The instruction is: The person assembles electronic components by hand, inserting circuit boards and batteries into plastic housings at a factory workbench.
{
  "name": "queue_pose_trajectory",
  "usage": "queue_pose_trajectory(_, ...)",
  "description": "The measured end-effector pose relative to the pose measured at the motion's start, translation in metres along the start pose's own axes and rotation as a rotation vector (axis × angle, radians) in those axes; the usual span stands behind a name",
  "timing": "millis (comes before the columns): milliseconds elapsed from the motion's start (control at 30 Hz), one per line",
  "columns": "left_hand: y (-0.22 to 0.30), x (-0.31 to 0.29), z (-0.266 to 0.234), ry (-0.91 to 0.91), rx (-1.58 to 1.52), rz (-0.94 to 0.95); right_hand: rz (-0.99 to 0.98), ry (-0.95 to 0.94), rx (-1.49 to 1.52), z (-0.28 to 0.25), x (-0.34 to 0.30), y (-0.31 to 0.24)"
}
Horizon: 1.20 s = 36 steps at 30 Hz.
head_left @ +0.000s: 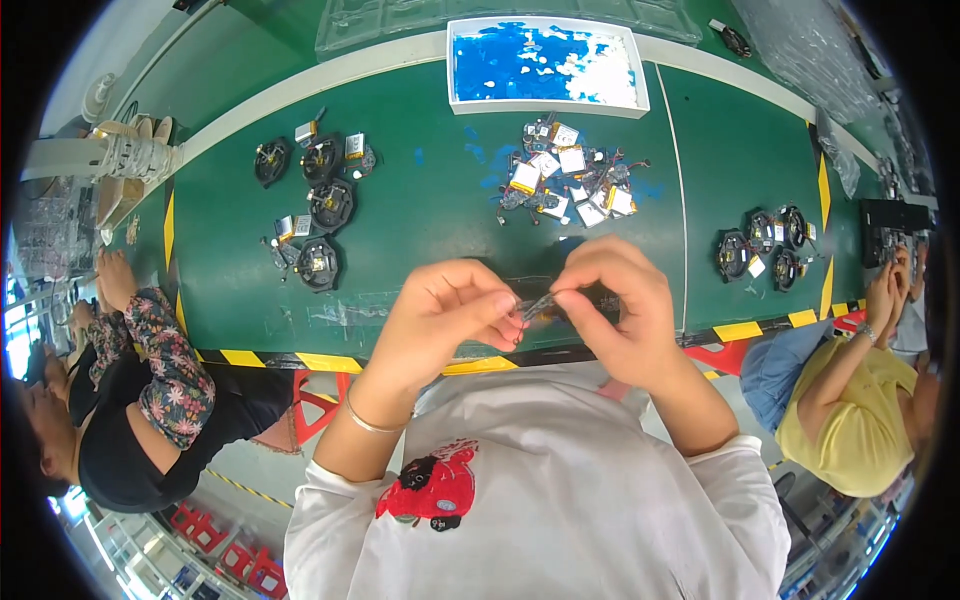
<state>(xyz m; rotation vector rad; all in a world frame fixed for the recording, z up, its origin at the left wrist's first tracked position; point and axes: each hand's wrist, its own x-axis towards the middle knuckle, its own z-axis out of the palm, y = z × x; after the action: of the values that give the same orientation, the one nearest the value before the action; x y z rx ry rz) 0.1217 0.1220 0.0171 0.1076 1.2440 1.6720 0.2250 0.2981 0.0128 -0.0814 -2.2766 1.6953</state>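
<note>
Near the table's front edge, my left hand (pixel 452 312) and my right hand (pixel 626 308) pinch a small dark part with thin wires (pixel 537 306) between their fingertips. The fingers partly cover it, so its exact kind is unclear. A red and black wire end shows below my left fingertips. Just beyond my hands lies a pile of battery packs and wired small parts (pixel 571 172); silvery flat cells with yellow edges stand out in it. Over to the left sit several black octagonal housings (pixel 331 205), with loose cells beside them.
A white box (pixel 548 107) with blue and white bits inside stands behind the pile. More black housings (pixel 733 255) lie at the right. Yellow and black tape (pixel 480 366) borders the green table (pixel 420 215). People sit at both sides, one in a yellow top (pixel 850 425).
</note>
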Motion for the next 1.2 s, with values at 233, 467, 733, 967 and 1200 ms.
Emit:
queue_pose_trajectory(233,-0.007,0.004,0.003,0.206,0.336,0.208,-0.178,0.029,-0.124,-0.008,-0.001,0.005)
queue_pose_trajectory(467,-0.01,0.006,-0.001,0.378,0.974,0.393,-0.174,0.181,0.185,-0.022,-0.018,0.007)
queue_pose_trajectory(733,0.004,-0.012,-0.001,0.489,1.208,0.574,-0.072,0.138,-0.39,-0.036,-0.028,0.014)
queue_pose_trajectory(967,0.006,-0.006,-0.003,0.426,1.281,0.741,-0.135,0.24,-0.43,-0.046,-0.033,0.017)
queue_pose_trajectory(1200,-0.01,0.015,0.036,-0.341,1.575,0.645,-0.181,0.207,-0.495,-0.041,-0.033,0.017)
